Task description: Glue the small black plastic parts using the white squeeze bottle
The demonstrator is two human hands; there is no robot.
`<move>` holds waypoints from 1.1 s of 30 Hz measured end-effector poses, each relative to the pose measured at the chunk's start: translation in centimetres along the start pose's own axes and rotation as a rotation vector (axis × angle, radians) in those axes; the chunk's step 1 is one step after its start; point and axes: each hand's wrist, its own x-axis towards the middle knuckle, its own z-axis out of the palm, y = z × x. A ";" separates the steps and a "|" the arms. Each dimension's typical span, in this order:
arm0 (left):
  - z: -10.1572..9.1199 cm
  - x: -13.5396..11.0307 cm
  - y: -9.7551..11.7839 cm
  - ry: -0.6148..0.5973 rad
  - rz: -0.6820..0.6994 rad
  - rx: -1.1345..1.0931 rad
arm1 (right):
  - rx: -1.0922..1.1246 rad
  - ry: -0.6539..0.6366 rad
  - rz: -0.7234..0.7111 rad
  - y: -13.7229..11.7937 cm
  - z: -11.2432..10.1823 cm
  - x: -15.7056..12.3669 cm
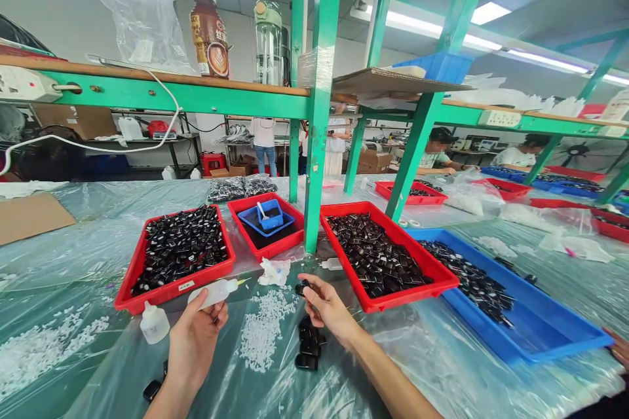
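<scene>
Maybe risking a drip onto white bits (263,334) by over-squeezing while gripping bottle (217,292) in left hand (195,334) and pinching black part (299,289) in right hand (328,308).

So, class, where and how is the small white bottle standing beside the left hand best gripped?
Grip the small white bottle round its wide body, probably from the person's left: it stands nozzle up, with the red tray close behind and the left hand crowding its right.
</scene>
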 end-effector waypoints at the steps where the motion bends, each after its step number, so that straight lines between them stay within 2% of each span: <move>1: 0.0 0.0 -0.1 -0.003 -0.002 0.004 | -0.001 0.012 -0.014 0.1 0.0 0.1; 9: -0.1 0.0 -0.4 -0.011 -0.024 0.021 | -0.047 0.014 -0.053 0.8 -0.1 0.6; 11: -0.1 0.0 -0.4 -0.015 -0.022 0.014 | -0.170 0.046 -0.124 1.2 -0.7 0.9; 14: -0.2 0.0 -0.4 -0.035 -0.017 0.006 | -0.507 0.127 -0.291 1.6 -2.0 1.2; 16: -0.3 0.1 -0.4 -0.044 -0.015 0.003 | -0.717 0.160 -0.344 1.7 -2.9 1.3; 18: -0.2 0.0 -0.4 -0.037 -0.023 0.000 | -0.848 0.173 -0.334 1.9 -3.7 1.3; 22: 0.0 0.0 -0.2 -0.021 -0.016 -0.008 | -0.967 0.228 -0.235 2.1 -4.2 1.4; 25: 0.2 0.0 -0.2 -0.015 -0.012 0.010 | -0.991 0.225 -0.185 2.2 -4.2 1.6; 29: 0.2 0.0 -0.1 -0.030 -0.007 0.024 | -1.033 0.182 -0.187 1.9 -4.3 1.7; 33: 0.1 0.0 -0.1 -0.025 -0.003 0.019 | -1.061 0.204 -0.175 1.5 -4.1 1.4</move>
